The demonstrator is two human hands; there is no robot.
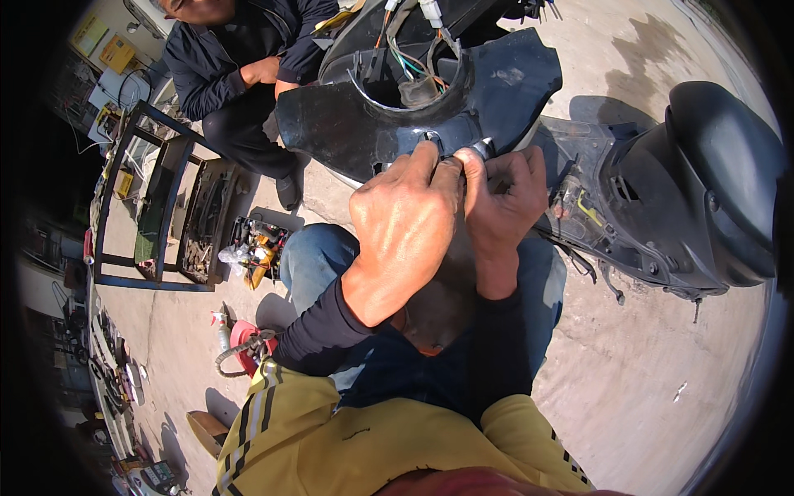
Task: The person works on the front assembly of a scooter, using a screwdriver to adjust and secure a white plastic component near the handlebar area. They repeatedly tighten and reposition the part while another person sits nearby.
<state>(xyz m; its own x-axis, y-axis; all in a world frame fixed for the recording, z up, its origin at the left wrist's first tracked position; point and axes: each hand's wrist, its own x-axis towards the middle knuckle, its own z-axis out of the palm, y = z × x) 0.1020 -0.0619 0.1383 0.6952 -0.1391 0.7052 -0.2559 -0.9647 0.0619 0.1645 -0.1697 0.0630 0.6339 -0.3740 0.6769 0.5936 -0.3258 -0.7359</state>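
A glossy black plastic scooter front panel lies before me, with a round cutout in its upper middle. At its lower edge, the bent fingers of my left hand grip the plastic, the index fingertip beside a small slot. My right hand is curled close by, its thumb pressed to the same edge and almost touching the left fingertips. Beside the right thumb a shiny dark lip catches the light. Whether a small part sits between my fingers is hidden. Wires with white connectors rise behind the cutout.
A scooter body with a black seat stands on the right. Across the panel a person crouches. To the left are a metal frame rack, a box of tools, a spray bottle and a red object on concrete.
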